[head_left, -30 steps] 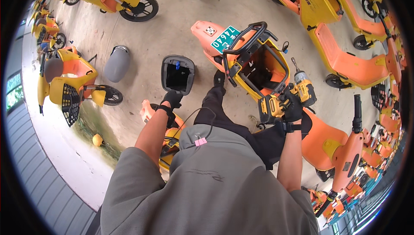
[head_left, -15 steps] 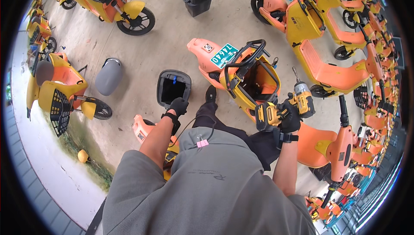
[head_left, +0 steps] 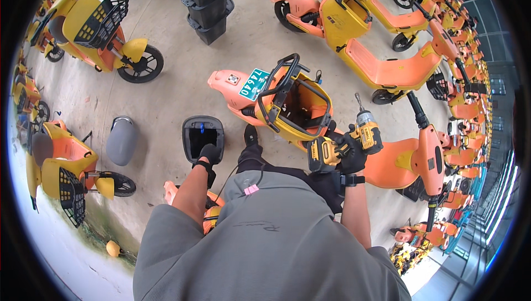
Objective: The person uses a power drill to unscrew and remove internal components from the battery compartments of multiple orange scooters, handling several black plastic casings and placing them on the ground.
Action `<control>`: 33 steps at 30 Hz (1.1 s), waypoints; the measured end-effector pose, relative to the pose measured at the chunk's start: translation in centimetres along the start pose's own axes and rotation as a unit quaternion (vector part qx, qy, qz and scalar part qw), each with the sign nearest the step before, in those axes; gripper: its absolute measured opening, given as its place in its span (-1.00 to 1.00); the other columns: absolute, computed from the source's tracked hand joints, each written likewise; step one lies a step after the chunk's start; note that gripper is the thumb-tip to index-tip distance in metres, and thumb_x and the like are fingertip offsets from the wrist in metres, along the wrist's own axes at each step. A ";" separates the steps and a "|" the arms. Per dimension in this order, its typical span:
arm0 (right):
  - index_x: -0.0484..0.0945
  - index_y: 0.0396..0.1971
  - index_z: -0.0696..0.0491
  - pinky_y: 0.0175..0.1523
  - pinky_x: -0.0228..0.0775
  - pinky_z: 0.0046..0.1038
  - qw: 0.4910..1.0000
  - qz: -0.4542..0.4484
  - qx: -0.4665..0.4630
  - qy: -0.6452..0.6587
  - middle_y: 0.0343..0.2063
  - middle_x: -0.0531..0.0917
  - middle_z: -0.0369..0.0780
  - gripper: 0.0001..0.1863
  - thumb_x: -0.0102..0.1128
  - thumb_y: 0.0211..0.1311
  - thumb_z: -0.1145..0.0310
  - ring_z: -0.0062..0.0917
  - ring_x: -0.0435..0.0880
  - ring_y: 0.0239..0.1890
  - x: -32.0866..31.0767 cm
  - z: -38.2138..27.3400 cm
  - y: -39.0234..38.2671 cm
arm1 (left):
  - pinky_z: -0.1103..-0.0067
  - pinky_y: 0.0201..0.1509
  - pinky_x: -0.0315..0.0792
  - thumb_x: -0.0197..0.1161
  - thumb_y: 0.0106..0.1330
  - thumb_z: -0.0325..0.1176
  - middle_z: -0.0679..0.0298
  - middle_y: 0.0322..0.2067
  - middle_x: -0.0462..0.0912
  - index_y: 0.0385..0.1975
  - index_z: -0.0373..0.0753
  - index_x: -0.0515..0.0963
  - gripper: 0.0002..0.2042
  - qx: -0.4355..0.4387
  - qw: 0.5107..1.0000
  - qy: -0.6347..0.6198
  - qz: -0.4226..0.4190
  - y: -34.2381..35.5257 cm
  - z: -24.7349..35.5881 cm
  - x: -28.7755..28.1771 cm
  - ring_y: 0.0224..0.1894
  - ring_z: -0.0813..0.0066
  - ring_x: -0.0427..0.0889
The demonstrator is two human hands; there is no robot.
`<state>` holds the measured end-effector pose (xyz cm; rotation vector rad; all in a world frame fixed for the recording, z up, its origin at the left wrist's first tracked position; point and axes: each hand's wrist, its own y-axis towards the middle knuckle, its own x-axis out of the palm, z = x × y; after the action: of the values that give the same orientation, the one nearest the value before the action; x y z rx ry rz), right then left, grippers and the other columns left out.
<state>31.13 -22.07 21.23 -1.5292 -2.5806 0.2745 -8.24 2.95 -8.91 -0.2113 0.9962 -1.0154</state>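
Note:
My left hand (head_left: 209, 153), in a black glove, is closed on the near edge of a black open bin (head_left: 219, 133) with a thick rim. Something small and blue shows inside that bin. In my gloved right hand (head_left: 350, 156) is a yellow and black cordless drill (head_left: 369, 131), held by its grip, with the bit angled up and away. Just beyond the drill stands a yellow and orange scooter (head_left: 241, 92). Its seat compartment is uncovered, with a black tubular rack (head_left: 287, 71) over the opening. My right-hand fingers are partly hidden by the drill.
A grey scooter seat (head_left: 123, 139) lies on the concrete floor to the left. Stacked black bins (head_left: 208, 16) stand at the far side. More scooters stand at the left (head_left: 72, 140) and far right (head_left: 381, 63). A white wall base (head_left: 61, 251) runs along the lower left.
My view has turned, so the scooters and bins sit further left and most sit lower. Both hands keep their holds on the bin and the drill.

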 end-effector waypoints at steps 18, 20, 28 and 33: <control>0.43 -0.46 0.06 -0.19 0.43 -0.37 0.928 0.072 0.103 0.351 -0.56 0.50 -0.22 -0.98 0.01 0.09 0.49 -0.39 0.51 -0.42 -1.4 3.7 -1.3 | 0.30 -0.28 0.50 0.17 -0.03 -0.21 0.12 -0.54 0.61 -0.61 -0.16 0.59 -0.83 0.047 0.992 0.105 -0.047 1.2 0.8 -3.1 -0.39 0.15 0.63; 0.43 -0.47 0.06 -0.19 0.43 -0.38 0.931 0.042 0.096 0.349 -0.56 0.49 -0.23 -0.98 0.01 0.09 0.49 -0.42 0.50 -0.42 -1.2 3.5 -1.4 | 0.31 -0.30 0.50 0.20 -0.06 -0.20 0.13 -0.55 0.62 -0.61 -0.15 0.59 -0.83 0.130 0.965 0.226 -0.011 1.4 0.3 -3.0 -0.40 0.17 0.63; 0.35 -0.36 0.00 -0.44 0.36 -0.54 0.933 0.131 0.100 0.319 -0.59 0.41 -0.30 -0.91 0.00 0.15 0.50 -0.54 0.43 -0.55 -2.2 6.6 0.9 | 0.31 -0.35 0.50 0.16 -0.01 -0.21 0.19 -0.57 0.61 -0.64 -0.12 0.57 -0.84 0.147 0.963 0.224 -0.008 1.4 -0.8 -2.8 -0.42 0.18 0.63; 0.36 -0.43 0.05 -0.40 0.42 -0.47 0.935 0.125 0.142 0.301 -0.57 0.43 -0.27 -0.95 0.03 0.14 0.51 -0.46 0.48 -0.53 -0.1 5.5 2.8 | 0.30 -0.31 0.50 0.18 -0.05 -0.17 0.15 -0.57 0.61 -0.67 -0.14 0.58 -0.81 0.132 0.962 0.236 0.022 -0.9 -1.1 -1.7 -0.41 0.16 0.63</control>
<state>32.51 -21.31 15.28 -1.5296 -1.7978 0.1587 -9.90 4.09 -8.02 0.2883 1.2715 -1.1737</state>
